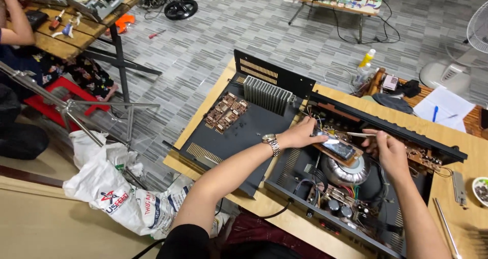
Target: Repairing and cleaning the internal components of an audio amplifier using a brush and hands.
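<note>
An opened black amplifier chassis [284, 185] lies on a light wooden table [460, 142], showing a round silver transformer [348, 171], capacitors and wiring. My left hand [301, 134], a metal watch on its wrist, rests on the edge of a brown circuit board [338, 150] lifted above the transformer. My right hand [385, 148] grips thin metal tweezers [358, 134] whose tips point left at that board. The removed black cover panel [239, 132] with a finned heatsink [268, 95] and a small brown board lies to the left.
A yellow-capped bottle [367, 59], papers with a blue pen [443, 109], a small dish [480, 190] and a metal rod [446, 228] sit on the table's right. White sacks [109, 188] and a metal stand are on the floor at left. Another person's arm [18, 23] leans on a workbench top left.
</note>
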